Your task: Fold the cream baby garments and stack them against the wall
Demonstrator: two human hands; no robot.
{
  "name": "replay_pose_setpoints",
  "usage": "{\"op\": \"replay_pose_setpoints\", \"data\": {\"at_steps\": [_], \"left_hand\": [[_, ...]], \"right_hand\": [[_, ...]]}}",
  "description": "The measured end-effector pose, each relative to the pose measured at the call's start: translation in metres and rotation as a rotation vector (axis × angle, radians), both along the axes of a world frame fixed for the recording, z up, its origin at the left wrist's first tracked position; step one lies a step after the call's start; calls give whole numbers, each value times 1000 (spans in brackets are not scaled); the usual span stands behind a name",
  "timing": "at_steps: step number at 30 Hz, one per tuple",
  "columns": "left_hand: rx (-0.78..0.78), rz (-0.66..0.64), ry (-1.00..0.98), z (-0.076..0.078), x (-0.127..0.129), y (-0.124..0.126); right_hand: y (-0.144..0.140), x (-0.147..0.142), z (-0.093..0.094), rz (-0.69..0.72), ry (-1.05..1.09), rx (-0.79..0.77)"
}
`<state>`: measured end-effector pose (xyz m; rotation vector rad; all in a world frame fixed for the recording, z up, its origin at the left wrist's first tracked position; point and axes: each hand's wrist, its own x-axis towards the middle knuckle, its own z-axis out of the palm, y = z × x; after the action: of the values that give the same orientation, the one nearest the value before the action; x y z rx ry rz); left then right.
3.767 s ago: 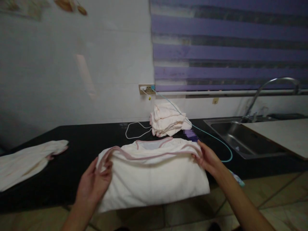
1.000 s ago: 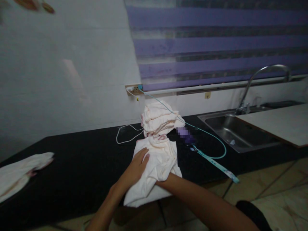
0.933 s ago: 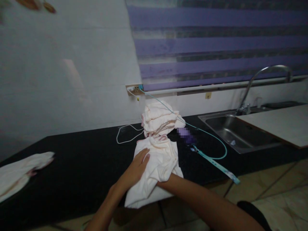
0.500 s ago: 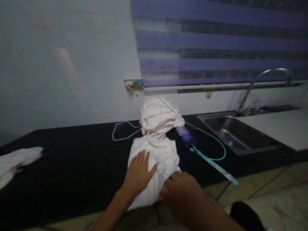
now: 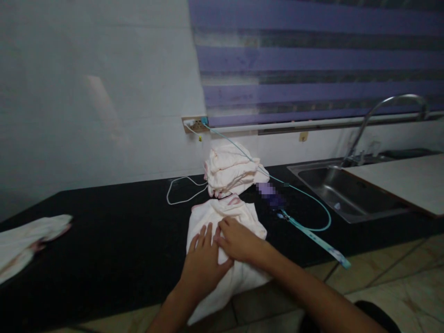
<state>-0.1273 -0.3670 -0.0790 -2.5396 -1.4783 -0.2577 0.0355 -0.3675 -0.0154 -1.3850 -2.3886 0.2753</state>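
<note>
From the head camera, the cloth (image 5: 243, 280) lies on the black counter (image 5: 121, 249), its near end reaching past the edge — white, trimmed in pink. The left hand (image 5: 204, 266) is spread flat on it, fingers extended; the right hand (image 5: 239, 240) rests on it too, fingers bent and close against the left's, though whether they pinch any fabric I cannot tell. Just behind sits a folded pile (image 5: 231, 169), crossed by a teal cord (image 5: 312, 189). A purple thing (image 5: 272, 196), partly blurred, lies right of the cloth — beyond it, the sink (image 5: 294, 173)
</note>
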Motion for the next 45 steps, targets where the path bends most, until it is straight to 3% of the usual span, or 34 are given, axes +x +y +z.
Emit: {"op": "replay_pose_setpoints", "data": {"at_steps": [4,7,11,15,19,22,25,31,35,39,45], "left_hand": [[-1,30,-3,5,-1,-6],[-18,38,-4,9,-1,-6],[-83,34,-39,32,2,7],[-70,-33,-132,52,16,38],[-70,-329,-260,32,35,75],[-129,-323,-231,9,42,95],[-120,-273,-212,0,44,102],[-93,-228,-189,6,46,94],[-97,-140,-143,19,51,79],[-165,-69,-58,39,50,65],[-152,-66,-18,52,32,58]], "right_hand": [[21,32,-2,-123,-47,-11],[25,55,4,-136,-137,-84],[19,71,7,-66,-177,-172],[2,67,4,-6,-143,-132],[-30,62,-3,15,-96,-87],[-59,69,-12,11,-111,-92],[-85,76,-23,38,-180,-70],[-109,55,-47,-64,-308,157],[-106,23,-68,42,-242,362],[-101,4,-86,42,-218,389],[-94,0,-99,-150,-208,444]]}}
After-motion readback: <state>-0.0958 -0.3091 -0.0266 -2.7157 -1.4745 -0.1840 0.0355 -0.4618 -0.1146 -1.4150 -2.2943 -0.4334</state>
